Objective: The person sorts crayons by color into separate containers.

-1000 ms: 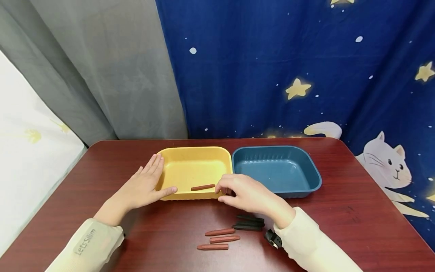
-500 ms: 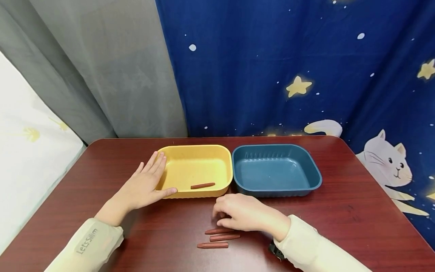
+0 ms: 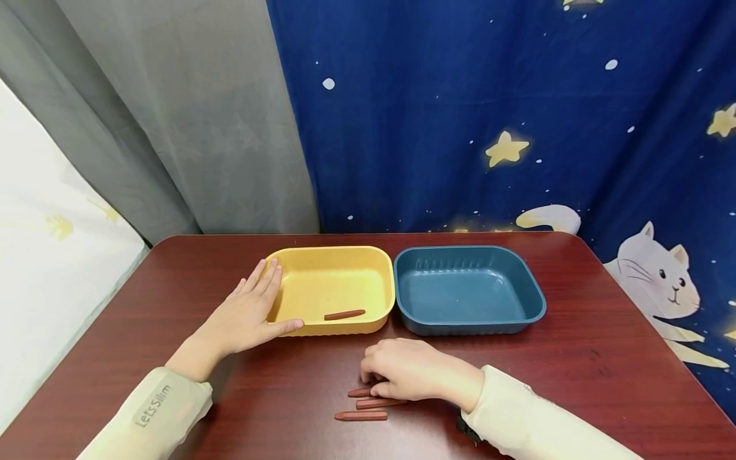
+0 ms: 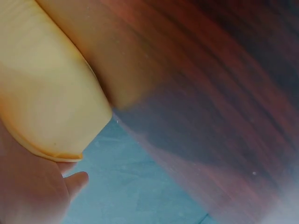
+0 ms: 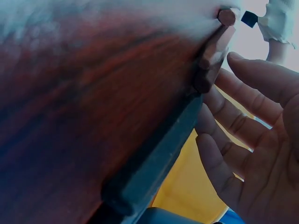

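My left hand (image 3: 247,319) rests with straight fingers over the left edge of the yellow tray (image 3: 333,254), its thumb on the front rim. A reddish-brown crayon (image 3: 344,315) lies inside that tray. Low over the table, my right hand (image 3: 416,370) is at the loose brown crayons (image 3: 361,416), fingers slightly bent. In the right wrist view its thumb stands apart from the fingers, with nothing gripped; the fingertips are close to the brown crayons (image 5: 204,79) and a dark crayon (image 5: 154,154). From the head view, the hand hides the dark crayons.
A blue tray (image 3: 471,326) stands right beside the yellow one, with nothing in it. Both are on a reddish-brown table (image 3: 575,358). Behind the table hang a grey curtain (image 3: 230,128) and a blue star-patterned curtain (image 3: 414,140).
My right hand has moved from the yellow tray's front right corner down toward the person, to the crayons on the table, covering the dark ones. The left hand stays on the yellow tray.
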The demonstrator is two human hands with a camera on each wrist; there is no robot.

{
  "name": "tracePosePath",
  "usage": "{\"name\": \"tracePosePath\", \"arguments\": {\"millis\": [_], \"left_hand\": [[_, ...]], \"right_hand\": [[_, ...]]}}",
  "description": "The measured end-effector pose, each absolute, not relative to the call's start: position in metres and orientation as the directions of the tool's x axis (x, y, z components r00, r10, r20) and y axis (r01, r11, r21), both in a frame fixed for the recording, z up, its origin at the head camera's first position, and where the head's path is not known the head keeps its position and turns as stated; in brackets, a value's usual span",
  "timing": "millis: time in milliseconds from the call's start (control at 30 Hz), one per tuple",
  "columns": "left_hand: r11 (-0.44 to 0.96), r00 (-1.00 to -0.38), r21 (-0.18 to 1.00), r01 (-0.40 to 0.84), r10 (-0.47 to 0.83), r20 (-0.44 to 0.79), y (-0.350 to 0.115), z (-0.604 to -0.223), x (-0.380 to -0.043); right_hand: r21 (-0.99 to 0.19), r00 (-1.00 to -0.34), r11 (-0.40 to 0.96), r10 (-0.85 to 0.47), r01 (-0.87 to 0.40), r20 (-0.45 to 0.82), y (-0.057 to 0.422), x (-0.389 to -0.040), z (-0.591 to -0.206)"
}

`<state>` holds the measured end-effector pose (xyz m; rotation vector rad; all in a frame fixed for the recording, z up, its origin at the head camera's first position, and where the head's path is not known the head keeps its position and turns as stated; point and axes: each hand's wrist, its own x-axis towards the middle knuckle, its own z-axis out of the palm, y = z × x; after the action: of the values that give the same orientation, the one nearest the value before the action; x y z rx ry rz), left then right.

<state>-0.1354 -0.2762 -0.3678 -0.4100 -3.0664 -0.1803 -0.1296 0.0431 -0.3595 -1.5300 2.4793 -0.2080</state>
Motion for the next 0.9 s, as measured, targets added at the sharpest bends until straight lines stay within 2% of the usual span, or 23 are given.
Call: {"name": "tracePosePath", "arguments": {"millis": [400,900], "left_hand": [[0.958,-0.969,0.149,0.246,0.24,0.056,-0.2745,-0.3685,-0.1349],[0.956,-0.975,0.192,0.224,0.222,0.032,-0.2753,-0.3659,-0.1355]], "right_hand": [[-0.202,-0.43,0.446,-0.895,-0.872,-0.12,0.0398,-0.1274,-0.3624],[-0.256,-0.391,0.406,-0.914,-0.878,-0.107,0.0397,-0.1306,-0.3638]]}}
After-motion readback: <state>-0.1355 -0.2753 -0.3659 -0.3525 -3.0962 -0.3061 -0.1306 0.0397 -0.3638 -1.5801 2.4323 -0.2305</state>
